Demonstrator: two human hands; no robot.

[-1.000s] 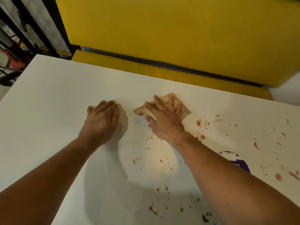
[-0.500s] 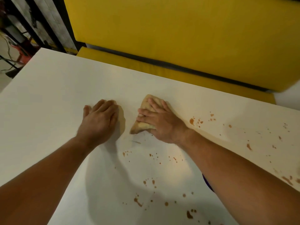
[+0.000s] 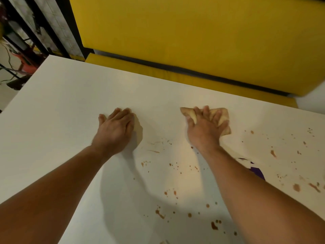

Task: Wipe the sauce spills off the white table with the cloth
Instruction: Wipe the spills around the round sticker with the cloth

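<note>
A tan cloth (image 3: 223, 114) lies crumpled on the white table (image 3: 70, 106), and my right hand (image 3: 204, 129) presses down on it with spread fingers, covering most of it. My left hand (image 3: 116, 131) rests flat on the bare tabletop to the left, fingers together. Brown sauce spots (image 3: 213, 225) and thin smears (image 3: 153, 151) are scattered over the table between and below my hands and out to the right (image 3: 297, 187).
A yellow padded bench (image 3: 193, 36) runs along the table's far edge. Dark metal frames (image 3: 35, 32) stand at the upper left beyond the table corner. A purple mark (image 3: 257, 172) shows on the table beside my right forearm.
My right hand has slid the cloth to the right, away from my left hand, and the fingers now point up the table. My left hand has stayed planted.
</note>
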